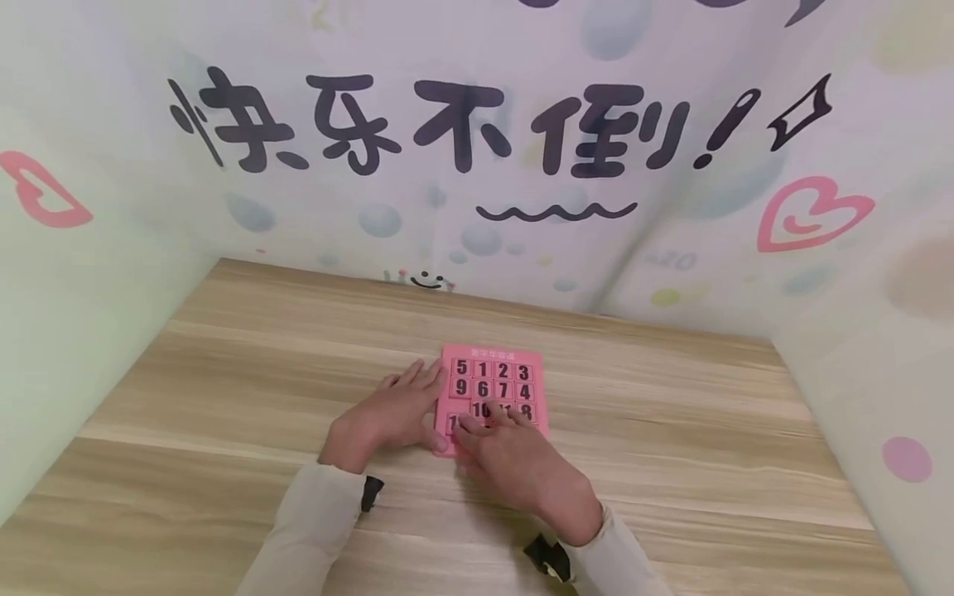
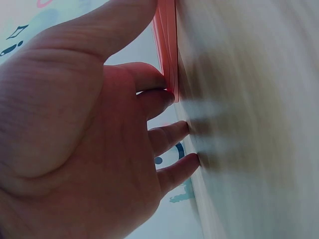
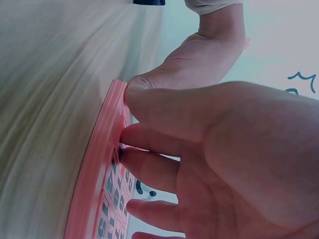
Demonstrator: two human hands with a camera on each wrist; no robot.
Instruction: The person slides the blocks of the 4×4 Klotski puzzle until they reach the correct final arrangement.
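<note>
Lies flat on the counter (image 1: 671, 463) as a pink number puzzle (image 1: 493, 389), between left hand (image 1: 391, 414), fingers unclenched and braced along its left edge, and right hand (image 1: 517, 459), fingers extended, touching near-left tiles. Has its empty slot (image 1: 458, 406) just far of the right fingertips, nearer than to the left ones, left of the 10 tile (image 1: 479, 409).

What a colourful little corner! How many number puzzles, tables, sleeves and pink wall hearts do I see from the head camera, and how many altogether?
Sliding number puzzle: 1
Wood-grain table: 1
Pale sleeves: 2
Pink wall hearts: 2
Total: 6
</note>
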